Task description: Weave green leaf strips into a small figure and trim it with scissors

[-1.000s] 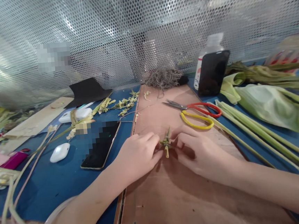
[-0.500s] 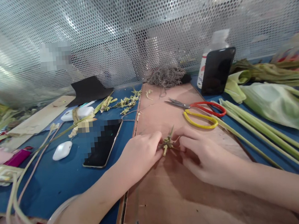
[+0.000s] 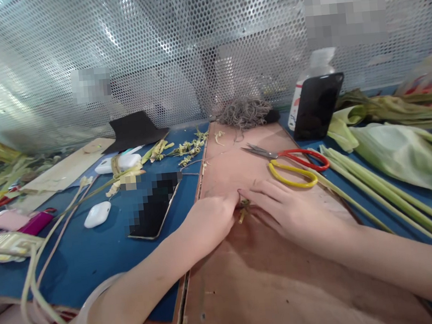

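Over the wooden board (image 3: 242,291), my left hand (image 3: 215,217) has its fingers closed on a small knotted piece of dry, yellow-green plant strip (image 3: 244,213). My right hand (image 3: 294,210) meets it from the other side, fingers bent together against the same piece. Its fingertips touch or nearly touch those of the left. Most of the piece is covered by the fingers; a short stub points down toward me. Beyond my right hand lie scissors (image 3: 292,164) with one red and one yellow handle, their blades pointing left.
A grey string tangle (image 3: 242,113) lies at the board's far end. On the left are a phone (image 3: 155,205), a white earbud case (image 3: 97,214) and small knotted plant pieces (image 3: 192,146). Rightward, a black phone (image 3: 319,106) leans on a bottle (image 3: 322,62), near green stalks (image 3: 377,188) and leaves (image 3: 404,153).
My right hand has turned palm-down and moved left, its fingers closing over the plant piece. Less of the piece shows now. The whole view has shifted slightly.
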Motion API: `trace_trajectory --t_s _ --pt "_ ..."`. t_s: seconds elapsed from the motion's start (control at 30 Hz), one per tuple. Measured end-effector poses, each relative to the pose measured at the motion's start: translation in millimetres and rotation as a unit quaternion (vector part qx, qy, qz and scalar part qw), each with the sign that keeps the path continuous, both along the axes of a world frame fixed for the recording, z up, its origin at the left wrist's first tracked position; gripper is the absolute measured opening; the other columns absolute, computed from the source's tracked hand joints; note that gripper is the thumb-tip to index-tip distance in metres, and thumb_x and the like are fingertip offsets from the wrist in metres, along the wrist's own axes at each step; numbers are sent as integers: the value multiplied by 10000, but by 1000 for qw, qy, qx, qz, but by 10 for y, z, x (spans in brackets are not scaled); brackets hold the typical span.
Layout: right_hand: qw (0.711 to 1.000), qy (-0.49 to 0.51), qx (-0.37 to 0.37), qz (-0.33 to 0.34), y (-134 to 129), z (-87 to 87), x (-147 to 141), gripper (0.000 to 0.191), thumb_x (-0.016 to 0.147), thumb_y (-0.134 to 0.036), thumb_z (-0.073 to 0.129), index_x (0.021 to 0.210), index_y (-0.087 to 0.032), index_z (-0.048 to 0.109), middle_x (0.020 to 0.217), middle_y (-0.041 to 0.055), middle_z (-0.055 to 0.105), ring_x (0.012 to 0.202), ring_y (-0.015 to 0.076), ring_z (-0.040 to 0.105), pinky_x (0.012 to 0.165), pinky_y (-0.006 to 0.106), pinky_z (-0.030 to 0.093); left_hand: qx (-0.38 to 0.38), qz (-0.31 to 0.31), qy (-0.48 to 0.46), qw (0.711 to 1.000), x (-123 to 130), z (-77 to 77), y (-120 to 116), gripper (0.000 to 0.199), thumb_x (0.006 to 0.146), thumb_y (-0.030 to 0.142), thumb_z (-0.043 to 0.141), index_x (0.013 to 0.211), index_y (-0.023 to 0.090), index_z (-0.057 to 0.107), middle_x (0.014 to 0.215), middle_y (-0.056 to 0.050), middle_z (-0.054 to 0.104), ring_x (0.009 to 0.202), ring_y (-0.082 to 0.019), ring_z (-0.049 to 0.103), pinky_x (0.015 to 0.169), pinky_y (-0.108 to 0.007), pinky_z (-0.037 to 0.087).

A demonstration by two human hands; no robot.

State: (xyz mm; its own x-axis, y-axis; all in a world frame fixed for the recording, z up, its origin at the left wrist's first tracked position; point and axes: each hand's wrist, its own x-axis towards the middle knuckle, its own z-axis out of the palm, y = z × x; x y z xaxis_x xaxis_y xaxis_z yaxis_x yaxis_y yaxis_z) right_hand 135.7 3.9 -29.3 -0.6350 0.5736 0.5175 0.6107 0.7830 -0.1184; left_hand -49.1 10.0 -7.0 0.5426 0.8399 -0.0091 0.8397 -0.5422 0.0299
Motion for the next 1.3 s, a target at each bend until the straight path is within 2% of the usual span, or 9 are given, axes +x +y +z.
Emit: trace_trajectory --t_s 0.17,0.33,0.53,0.63,0.73,0.87,1.1,1.3 --pt "999 -30 -12 23 24 59 30 205 859 -89 436 918 -165 617 895 78 599 816 201 553 713 347 486 -12 -7 -42 999 17 33 -41 182 862 237 404 971 158 528 841 -86 678 763 -235 656 622 -322 479" --pt "999 -3 -43 14 33 49 37 242 846 -58 414 847 -169 629 862 74 608 754 180 546 660 314 473 -8 -5 -40 999 2 37 -65 106 831 239 432 879 174 501 722 -43 644 617 -199 618 519 -281 423" --pt "994 45 -100 10 54 -16 82 225 849 -141 472 1032 -195 592 973 70 621 854 194 585 722 331 490 -21 3 -56 998 -14 23 -75 91 810 259 460 859 185 483 683 -15 597 573 -171 565 504 -273 391" --pt "994 30 -101 15 63 8 88 240 809 -122 527 1028 -190 597 972 61 628 855 187 594 726 313 499 -1 -12 -99 995 -38 20 -55 117 759 228 526 859 184 482 783 -18 580 662 -165 557 566 -279 422" --pt "994 36 -98 25 77 39 75 232 804 -78 521 986 -190 611 926 51 634 838 167 600 727 283 502 25 -40 -137 989 -69 30 -18 156 749 198 560 892 175 502 912 -36 552 816 -177 548 706 -308 452" --pt "992 55 -104 40 116 14 62 256 820 -62 505 1000 -207 613 900 44 636 853 170 600 741 295 504 7 -77 -149 986 -84 39 17 188 780 196 579 963 173 543 979 -44 558 951 -195 528 819 -343 441" --pt "990 68 -94 82 197 -102 69 256 852 -82 468 1026 -199 615 877 55 622 913 180 590 783 315 505 0 -80 -167 983 -57 22 19 153 825 202 554 969 165 593 975 -47 599 963 -193 538 846 -338 435" --pt "990 65 -72 103 216 -107 58 237 843 -52 447 952 -157 629 849 70 614 834 178 586 768 317 504 -20 -61 -188 980 -38 19 17 152 809 188 575 950 148 614 959 -57 608 950 -191 553 829 -316 448"
